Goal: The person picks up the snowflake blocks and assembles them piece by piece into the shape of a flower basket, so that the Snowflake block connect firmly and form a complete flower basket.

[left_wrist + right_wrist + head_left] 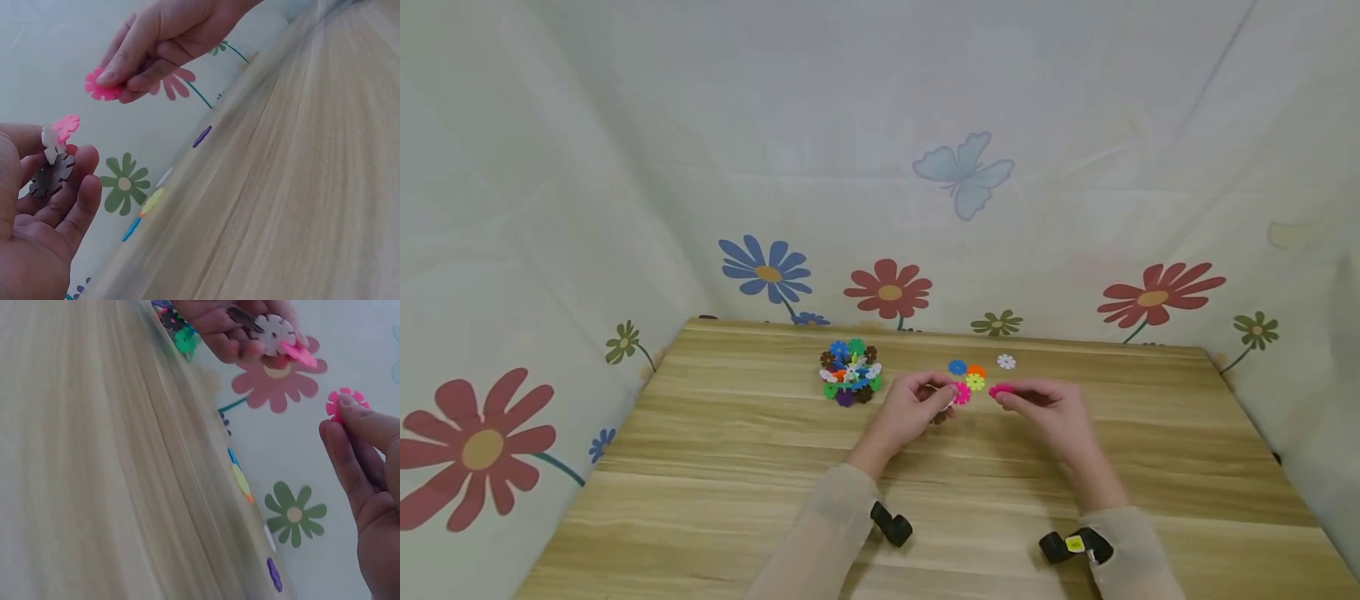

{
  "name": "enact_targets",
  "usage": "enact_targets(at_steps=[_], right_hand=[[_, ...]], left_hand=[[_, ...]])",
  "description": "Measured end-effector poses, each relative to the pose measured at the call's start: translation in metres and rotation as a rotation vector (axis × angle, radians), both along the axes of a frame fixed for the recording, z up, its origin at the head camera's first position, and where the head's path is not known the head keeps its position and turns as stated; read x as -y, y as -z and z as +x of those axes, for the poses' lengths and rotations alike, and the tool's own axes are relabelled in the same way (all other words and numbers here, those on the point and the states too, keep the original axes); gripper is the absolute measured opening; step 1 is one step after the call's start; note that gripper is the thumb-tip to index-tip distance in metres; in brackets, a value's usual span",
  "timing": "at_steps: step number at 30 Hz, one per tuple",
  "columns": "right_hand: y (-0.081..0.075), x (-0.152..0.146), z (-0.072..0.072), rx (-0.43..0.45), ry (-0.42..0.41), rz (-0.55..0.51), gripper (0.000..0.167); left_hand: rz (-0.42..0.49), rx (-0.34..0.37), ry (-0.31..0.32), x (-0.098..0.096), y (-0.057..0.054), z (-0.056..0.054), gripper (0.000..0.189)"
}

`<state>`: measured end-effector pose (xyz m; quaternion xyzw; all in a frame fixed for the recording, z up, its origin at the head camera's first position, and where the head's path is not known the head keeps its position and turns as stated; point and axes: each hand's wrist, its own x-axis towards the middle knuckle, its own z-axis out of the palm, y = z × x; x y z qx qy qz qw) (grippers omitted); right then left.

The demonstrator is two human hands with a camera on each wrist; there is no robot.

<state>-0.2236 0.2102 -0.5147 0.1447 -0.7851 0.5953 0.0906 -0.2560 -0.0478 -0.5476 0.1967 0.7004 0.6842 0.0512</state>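
Note:
My left hand (913, 410) holds a small piece of joined snowflake discs above the table. In the left wrist view it consists of a pink disc (67, 127), a white disc (53, 144) and a dark brown disc (52, 177) set at angles to each other. Fingers partly cover the brown one. Across from it, my right hand (1054, 410) pinches a single pink snowflake disc (347, 404) by its edge between thumb and fingers. A gap separates this disc from the joined piece.
Left of my hands, a multicoloured ball of joined discs (852, 385) sits on the wooden table (737, 500). Beyond the hands lie loose discs: blue (957, 367), orange (976, 371), yellow (975, 382), white (1006, 362) and purple (202, 136). A flower-printed curtain (1045, 250) stands behind.

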Motion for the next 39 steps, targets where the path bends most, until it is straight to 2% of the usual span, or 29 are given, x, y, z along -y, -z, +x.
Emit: enact_targets(at_steps=[5,9,16,20,24,34,39], right_hand=[[0.002,0.014,0.001,-0.133,0.002,-0.041,0.013],[0.004,0.022,0.000,-0.248,0.003,-0.018,0.016],[0.006,0.027,-0.001,-0.444,0.019,0.034,0.024],[0.007,0.027,-0.004,-0.564,0.056,0.124,0.028],[0.007,0.027,-0.004,-0.638,0.075,0.173,0.032],[0.007,0.025,-0.004,-0.652,0.051,0.185,0.034],[0.007,0.023,-0.004,-0.665,0.032,0.165,0.038]], left_hand=[[0.047,0.033,-0.002,0.000,-0.003,0.001,0.017],[0.062,0.038,0.011,-0.001,-0.007,0.003,0.018],[0.066,-0.021,0.031,-0.003,-0.011,0.004,0.017],[0.071,-0.046,0.042,-0.003,-0.011,0.003,0.017],[0.069,-0.088,0.050,-0.002,-0.010,0.004,0.016],[0.055,-0.170,0.051,-0.001,-0.010,0.005,0.014],[0.036,-0.216,0.029,-0.002,-0.011,0.004,0.012]])
